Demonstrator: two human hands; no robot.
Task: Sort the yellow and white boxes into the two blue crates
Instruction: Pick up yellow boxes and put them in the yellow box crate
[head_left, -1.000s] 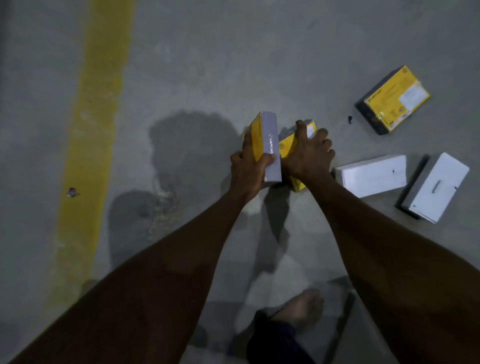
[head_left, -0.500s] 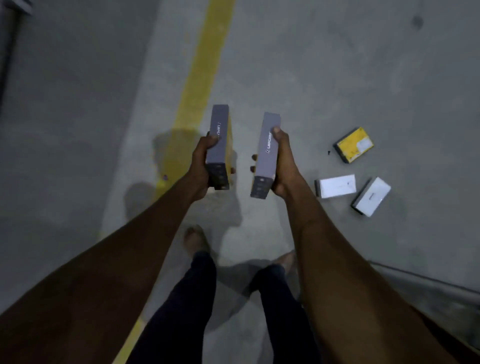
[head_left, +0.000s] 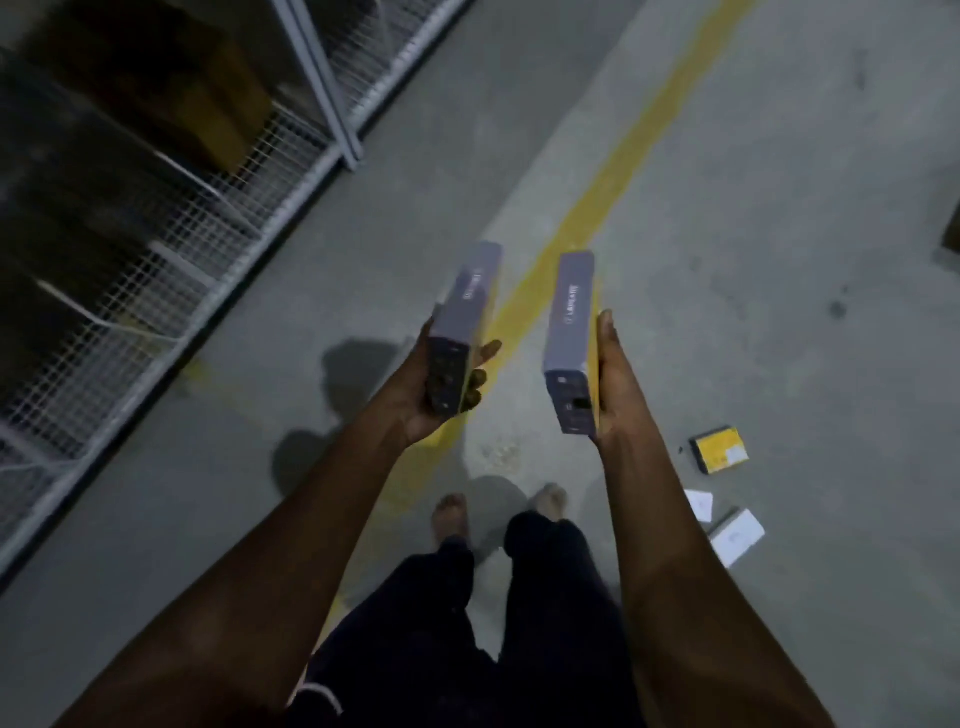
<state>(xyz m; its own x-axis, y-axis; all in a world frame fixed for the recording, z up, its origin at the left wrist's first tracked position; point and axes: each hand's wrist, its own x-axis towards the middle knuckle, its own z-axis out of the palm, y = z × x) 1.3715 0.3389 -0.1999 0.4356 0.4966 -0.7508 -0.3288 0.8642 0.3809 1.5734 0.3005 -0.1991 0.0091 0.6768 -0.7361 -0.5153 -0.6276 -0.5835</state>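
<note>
White letters along the grey side of the right held box (head_left: 570, 332): "LAPCARE", a bit blurry. White print on the grey side of the left held box (head_left: 470, 306) too, but too blurry to read. White sticker on the yellow floor box (head_left: 719, 450), near right, far too small to read.

The left hand (head_left: 415, 400) grips the left box (head_left: 467, 312) at its near end. The right hand (head_left: 612, 384) grips the right box (head_left: 570, 338) likewise. The two are apart, above a yellow floor line (head_left: 597, 197). A yellow box (head_left: 719, 449) and two white boxes (head_left: 737, 535) lie on the floor at right.
</note>
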